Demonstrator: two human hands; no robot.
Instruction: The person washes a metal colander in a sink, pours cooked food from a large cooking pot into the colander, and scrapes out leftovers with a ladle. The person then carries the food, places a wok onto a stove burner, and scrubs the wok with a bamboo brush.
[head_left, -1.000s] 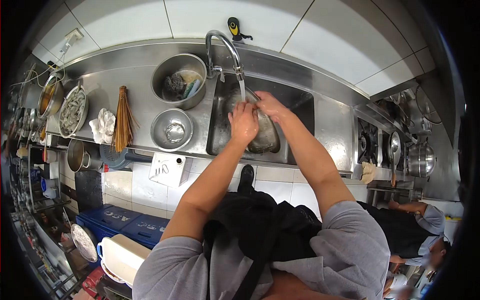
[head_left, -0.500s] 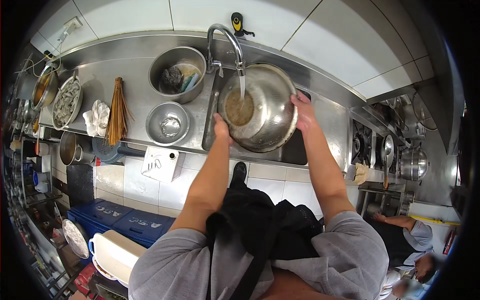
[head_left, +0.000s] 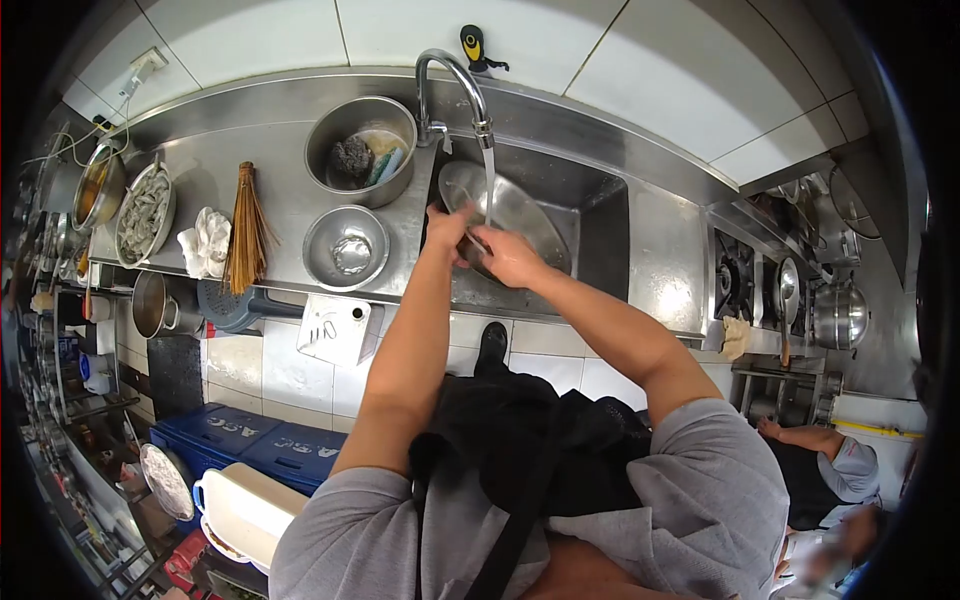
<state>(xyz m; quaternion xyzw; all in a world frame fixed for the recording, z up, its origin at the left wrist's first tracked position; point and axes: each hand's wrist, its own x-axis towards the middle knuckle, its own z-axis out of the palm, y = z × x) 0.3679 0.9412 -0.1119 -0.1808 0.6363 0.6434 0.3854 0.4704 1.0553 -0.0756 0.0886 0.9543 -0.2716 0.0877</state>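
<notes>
A large metal bowl (head_left: 520,222) lies tilted in the steel sink (head_left: 602,235), under water running from the curved faucet (head_left: 455,75). My left hand (head_left: 447,232) grips the bowl's near left rim, its fingers partly hidden. Close beside it, my right hand (head_left: 508,257) is closed at the same edge of the bowl, near the falling water. Its fingertips are partly hidden, and whatever may be between them is too small to make out.
Left of the sink stand a pot (head_left: 360,152) with scrubbers, a small bowl (head_left: 346,248), a bundled stick brush (head_left: 246,230), a white cloth (head_left: 206,243) and a shrimp bowl (head_left: 145,215). Burners (head_left: 735,275) are at right; another person (head_left: 825,465) is lower right.
The bowl has been lowered from above the sink's edge into the basin and turned. My right hand has moved left from its far right rim to beside my left hand.
</notes>
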